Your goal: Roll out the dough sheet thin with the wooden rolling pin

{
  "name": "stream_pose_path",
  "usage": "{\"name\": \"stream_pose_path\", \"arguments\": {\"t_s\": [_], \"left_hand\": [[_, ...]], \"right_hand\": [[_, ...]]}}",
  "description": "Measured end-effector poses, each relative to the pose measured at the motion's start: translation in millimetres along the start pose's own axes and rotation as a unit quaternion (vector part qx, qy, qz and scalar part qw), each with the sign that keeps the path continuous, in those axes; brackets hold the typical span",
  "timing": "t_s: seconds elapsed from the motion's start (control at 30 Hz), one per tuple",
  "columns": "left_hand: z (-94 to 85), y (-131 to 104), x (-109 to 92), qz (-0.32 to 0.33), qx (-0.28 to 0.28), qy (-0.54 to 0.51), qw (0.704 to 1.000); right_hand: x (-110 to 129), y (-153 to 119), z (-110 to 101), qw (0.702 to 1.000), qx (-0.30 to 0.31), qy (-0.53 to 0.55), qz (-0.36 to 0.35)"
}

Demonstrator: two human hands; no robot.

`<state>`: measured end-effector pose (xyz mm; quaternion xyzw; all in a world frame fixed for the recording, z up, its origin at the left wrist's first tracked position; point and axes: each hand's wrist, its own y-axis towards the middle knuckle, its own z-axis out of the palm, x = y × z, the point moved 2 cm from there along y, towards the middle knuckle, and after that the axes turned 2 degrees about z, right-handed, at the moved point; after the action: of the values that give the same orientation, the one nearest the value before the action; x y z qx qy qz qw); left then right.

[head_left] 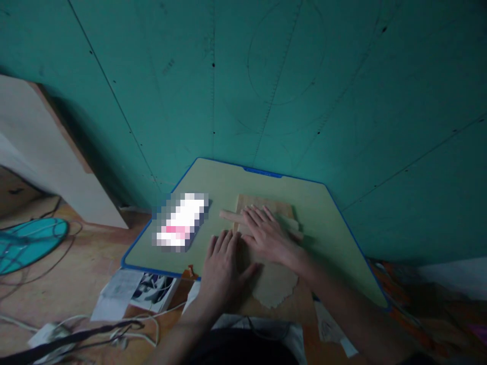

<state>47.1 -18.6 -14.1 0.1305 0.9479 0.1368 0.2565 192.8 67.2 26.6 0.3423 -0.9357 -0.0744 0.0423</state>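
A thin, flat sheet of dough (274,286) with a ragged near edge lies on a wooden board (268,200). Across the far part of the sheet rests a wooden rolling pin (229,216), its middle covered by my right hand (267,232). That hand lies flat over the pin, fingers stretched forward and not wrapped round it. My left hand (223,261) is spread along the left edge of the board and dough, palm down, thumb pointing right. Part of the dough is hidden beneath both hands.
The board sits on a pale folding table (220,177) with a blue rim. A blurred-out bright phone-like object (182,220) lies on its left. A green wall (228,101) stands right behind. Cables, papers and a power strip (51,334) are on the floor at left.
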Motion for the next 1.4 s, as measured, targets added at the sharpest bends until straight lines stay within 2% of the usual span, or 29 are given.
{"name": "stream_pose_path", "arguments": {"t_s": [0.1,0.23,0.33,0.47,0.6,0.7,0.77,0.97,1.03,1.13,1.3,1.4], "left_hand": [[0.1,-1,1,0.000,-0.004,0.005,1.000],[0.2,-1,2,0.010,-0.011,0.013,1.000],[-0.1,-1,4,0.015,-0.012,0.017,1.000],[-0.5,-1,3,0.016,-0.021,0.013,1.000],[-0.1,-1,1,0.013,-0.016,0.010,1.000],[-1.0,-1,-1,0.007,-0.009,0.010,1.000],[-1.9,0,-1,0.003,-0.007,0.013,1.000],[-2.1,2,2,0.005,0.010,0.027,1.000],[-1.8,2,2,0.003,0.008,0.035,0.999],[-2.2,2,2,0.005,0.003,0.039,0.999],[-4.5,2,0,0.012,0.001,0.026,1.000],[-5.4,2,-1,0.012,0.002,0.023,1.000]], "right_hand": [[-8,14,-4,1.000,0.020,-0.002,0.020],[-37,51,-10,0.994,0.086,-0.003,0.071],[-50,68,-12,0.987,0.109,-0.012,0.113],[-40,56,-8,0.988,0.101,0.006,0.114],[-13,24,-1,0.998,0.039,0.011,0.040],[-4,15,1,1.000,0.019,0.008,0.011],[-11,22,1,0.999,0.031,0.014,0.027],[-58,67,-1,0.987,0.095,0.044,0.125],[-62,71,0,0.985,0.105,0.052,0.130],[-49,57,2,0.991,0.081,0.042,0.095],[-8,13,2,1.000,0.010,0.026,-0.002],[-2,8,1,1.000,0.006,0.016,-0.013]]}}
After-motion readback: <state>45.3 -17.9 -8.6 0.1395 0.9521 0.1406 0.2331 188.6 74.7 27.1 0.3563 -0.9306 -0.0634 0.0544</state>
